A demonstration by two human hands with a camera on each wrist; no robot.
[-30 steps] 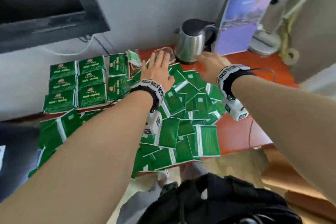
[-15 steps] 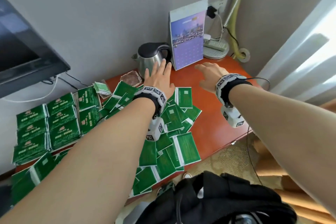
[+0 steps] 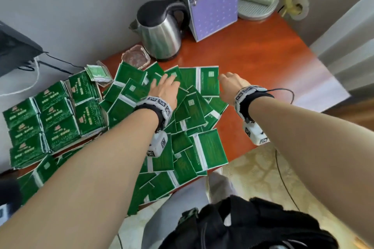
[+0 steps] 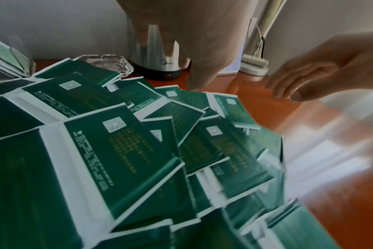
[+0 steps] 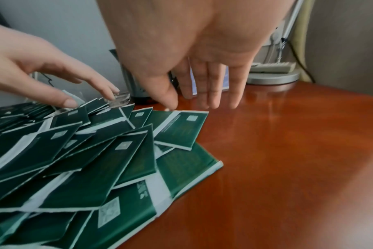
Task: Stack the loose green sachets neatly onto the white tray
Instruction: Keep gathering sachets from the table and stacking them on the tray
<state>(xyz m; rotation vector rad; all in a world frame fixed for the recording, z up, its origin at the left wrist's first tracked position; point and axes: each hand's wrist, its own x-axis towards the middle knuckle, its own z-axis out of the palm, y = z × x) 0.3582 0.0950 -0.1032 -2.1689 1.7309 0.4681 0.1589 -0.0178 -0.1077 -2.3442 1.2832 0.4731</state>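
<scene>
Loose green sachets (image 3: 188, 119) lie in a messy heap across the middle of the red-brown table (image 3: 273, 70); they also fill the left wrist view (image 4: 121, 151) and the right wrist view (image 5: 96, 160). Neat stacks of sachets (image 3: 50, 115) stand at the left and hide almost all of the white tray (image 3: 91, 134). My left hand (image 3: 166, 86) lies flat over the far part of the heap with straight fingers (image 5: 109, 91). My right hand (image 3: 229, 83) hovers at the heap's far right corner, fingers straight (image 5: 204, 91), thumb tip at one sachet's (image 5: 179, 129) far edge. Neither hand holds anything.
A steel kettle (image 3: 159, 32) and a glass ashtray (image 3: 136, 57) stand just behind the heap. Further right are a purple calendar (image 3: 212, 0) and a power strip on a round base (image 3: 257, 0). A small clear holder (image 3: 99, 72) sits by the stacks. Sachets overhang the table's front edge.
Both hands have drawn back from near the kettle and come down onto the heap's far edge. The head view has tilted down and closer.
</scene>
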